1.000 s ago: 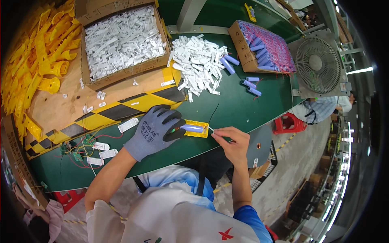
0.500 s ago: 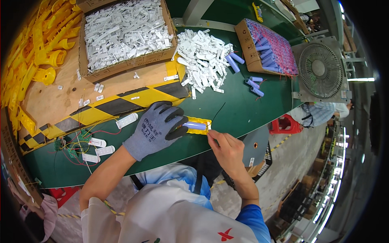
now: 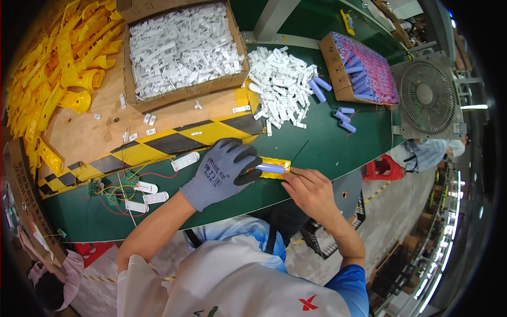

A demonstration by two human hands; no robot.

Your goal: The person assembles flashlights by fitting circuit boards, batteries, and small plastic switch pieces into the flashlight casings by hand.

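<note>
My left hand, in a grey-blue glove with black fingers, is closed on the left end of a yellow plastic housing above the green bench. A purple-blue cylindrical battery lies lengthwise inside that housing. At the housing's right end sits a small white piece. My bare right hand pinches that end, thumb and fingers against the rim beside the white piece; the fingertips partly hide what they touch. A thin black wire rises from near there.
Behind stand a carton of white plastic parts, a loose white heap and a carton of batteries. Yellow housings pile up far left. Wired green circuit boards lie left of my glove. A fan stands at right.
The whole view has shifted, so the bench and hands appear farther right and slightly lower. Both hands keep their hold on the yellow housing, with the battery still in it.
</note>
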